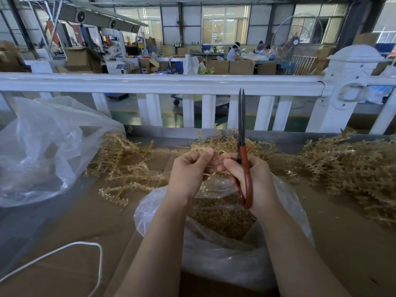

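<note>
As right hand [255, 176] grips scissors [242, 125], sprue [211, 174] pinched

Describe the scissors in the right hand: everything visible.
The long scissors with dark metal blades and reddish-brown handle loops stand nearly upright, tips pointing up and away in front of the white railing. The narrow blades are almost closed, only the tips slightly apart. The right hand grips the handles, one loop jutting below the palm. Nothing lies between the blades.

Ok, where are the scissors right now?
In the head view, the scissors stand upright in the right hand, right of centre, blades pointing up across the white railing.
</note>
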`<move>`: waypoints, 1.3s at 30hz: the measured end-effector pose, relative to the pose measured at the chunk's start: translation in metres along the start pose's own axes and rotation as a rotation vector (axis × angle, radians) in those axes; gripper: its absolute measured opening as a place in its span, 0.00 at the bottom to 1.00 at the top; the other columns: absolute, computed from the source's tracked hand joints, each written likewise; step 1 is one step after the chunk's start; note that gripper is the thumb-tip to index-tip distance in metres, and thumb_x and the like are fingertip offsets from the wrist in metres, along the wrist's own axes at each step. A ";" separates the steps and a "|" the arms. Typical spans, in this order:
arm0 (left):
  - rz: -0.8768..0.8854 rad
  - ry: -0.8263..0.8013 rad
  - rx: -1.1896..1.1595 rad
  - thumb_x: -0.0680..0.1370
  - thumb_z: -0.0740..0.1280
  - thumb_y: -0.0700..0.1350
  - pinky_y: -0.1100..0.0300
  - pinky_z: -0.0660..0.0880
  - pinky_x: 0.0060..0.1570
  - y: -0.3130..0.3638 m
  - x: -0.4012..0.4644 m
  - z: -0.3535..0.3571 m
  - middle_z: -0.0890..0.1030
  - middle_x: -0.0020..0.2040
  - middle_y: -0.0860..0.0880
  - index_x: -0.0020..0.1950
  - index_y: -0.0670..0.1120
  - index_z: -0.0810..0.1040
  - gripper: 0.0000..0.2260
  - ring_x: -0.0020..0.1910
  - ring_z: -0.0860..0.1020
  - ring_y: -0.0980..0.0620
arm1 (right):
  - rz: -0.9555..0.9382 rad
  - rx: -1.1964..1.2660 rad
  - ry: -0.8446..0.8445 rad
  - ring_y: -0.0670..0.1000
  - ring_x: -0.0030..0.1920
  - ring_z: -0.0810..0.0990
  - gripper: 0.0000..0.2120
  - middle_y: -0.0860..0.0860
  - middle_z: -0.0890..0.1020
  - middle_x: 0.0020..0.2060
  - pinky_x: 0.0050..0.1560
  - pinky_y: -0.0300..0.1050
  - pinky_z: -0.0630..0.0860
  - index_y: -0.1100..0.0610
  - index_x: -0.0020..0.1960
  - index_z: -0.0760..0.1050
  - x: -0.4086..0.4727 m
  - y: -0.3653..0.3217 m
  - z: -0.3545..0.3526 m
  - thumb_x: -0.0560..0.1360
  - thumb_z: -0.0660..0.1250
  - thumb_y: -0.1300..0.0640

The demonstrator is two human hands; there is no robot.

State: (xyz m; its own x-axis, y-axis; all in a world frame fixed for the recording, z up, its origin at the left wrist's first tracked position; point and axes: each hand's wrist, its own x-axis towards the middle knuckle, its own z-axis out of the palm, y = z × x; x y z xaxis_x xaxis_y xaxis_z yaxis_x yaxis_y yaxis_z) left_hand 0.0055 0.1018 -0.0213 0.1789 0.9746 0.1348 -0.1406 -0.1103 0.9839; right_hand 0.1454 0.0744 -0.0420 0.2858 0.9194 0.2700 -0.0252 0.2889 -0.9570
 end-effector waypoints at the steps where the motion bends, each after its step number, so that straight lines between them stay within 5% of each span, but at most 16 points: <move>1: -0.004 -0.007 -0.009 0.79 0.68 0.50 0.60 0.74 0.41 0.000 0.000 0.000 0.85 0.36 0.47 0.42 0.45 0.85 0.12 0.34 0.78 0.58 | -0.001 -0.007 0.000 0.44 0.27 0.76 0.03 0.53 0.86 0.36 0.26 0.34 0.71 0.57 0.50 0.82 0.000 -0.001 0.000 0.77 0.71 0.61; 6: -0.013 -0.115 0.049 0.74 0.74 0.47 0.57 0.72 0.46 0.003 -0.002 -0.003 0.85 0.39 0.50 0.38 0.52 0.85 0.05 0.39 0.80 0.58 | 0.019 -0.023 0.012 0.45 0.27 0.77 0.03 0.52 0.86 0.35 0.25 0.36 0.71 0.55 0.49 0.82 -0.001 -0.003 -0.001 0.77 0.72 0.61; 13: -0.018 -0.082 -0.013 0.79 0.69 0.44 0.55 0.73 0.49 0.005 -0.003 -0.003 0.84 0.37 0.47 0.41 0.47 0.84 0.07 0.41 0.81 0.53 | 0.012 -0.045 -0.005 0.45 0.29 0.78 0.01 0.52 0.84 0.33 0.28 0.34 0.72 0.55 0.45 0.83 -0.001 -0.006 -0.001 0.74 0.75 0.59; 19: -0.062 -0.127 -0.017 0.76 0.72 0.45 0.59 0.74 0.44 0.006 -0.002 -0.004 0.83 0.34 0.50 0.33 0.51 0.83 0.11 0.37 0.81 0.57 | 0.008 -0.104 0.020 0.40 0.30 0.80 0.04 0.47 0.83 0.31 0.31 0.30 0.72 0.55 0.45 0.82 -0.004 -0.009 0.000 0.73 0.76 0.59; 24: -0.060 -0.060 -0.096 0.74 0.73 0.42 0.60 0.78 0.43 0.004 0.000 -0.011 0.85 0.39 0.45 0.37 0.47 0.81 0.06 0.40 0.84 0.52 | -0.005 -0.081 -0.046 0.40 0.30 0.80 0.04 0.49 0.85 0.33 0.31 0.29 0.72 0.59 0.48 0.82 -0.006 -0.014 0.002 0.74 0.74 0.63; 30: -0.004 0.060 -0.231 0.76 0.70 0.35 0.59 0.82 0.44 0.008 0.004 -0.016 0.83 0.41 0.43 0.42 0.40 0.79 0.04 0.38 0.84 0.51 | -0.063 -0.343 0.022 0.42 0.40 0.83 0.11 0.42 0.85 0.37 0.46 0.43 0.76 0.48 0.41 0.80 -0.004 -0.012 -0.004 0.69 0.77 0.42; 35: 0.033 0.088 -0.201 0.76 0.69 0.33 0.57 0.80 0.49 0.010 0.003 -0.023 0.84 0.41 0.45 0.44 0.41 0.81 0.05 0.42 0.83 0.49 | -0.098 -0.613 -0.058 0.34 0.41 0.78 0.24 0.30 0.79 0.39 0.40 0.39 0.70 0.43 0.44 0.73 -0.006 -0.006 -0.001 0.62 0.68 0.25; 39: 0.083 0.098 -0.158 0.77 0.68 0.33 0.58 0.81 0.47 0.010 0.005 -0.026 0.83 0.39 0.46 0.44 0.41 0.79 0.05 0.41 0.84 0.51 | -0.163 -0.803 -0.091 0.37 0.37 0.78 0.23 0.36 0.79 0.34 0.35 0.33 0.68 0.41 0.43 0.69 -0.007 -0.002 -0.002 0.63 0.67 0.24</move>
State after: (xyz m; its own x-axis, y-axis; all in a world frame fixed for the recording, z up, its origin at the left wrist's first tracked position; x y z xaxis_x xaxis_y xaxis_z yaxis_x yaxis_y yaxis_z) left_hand -0.0206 0.1109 -0.0142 0.0658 0.9785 0.1954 -0.3030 -0.1670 0.9383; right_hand 0.1452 0.0674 -0.0421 0.1470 0.9103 0.3870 0.7127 0.1738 -0.6796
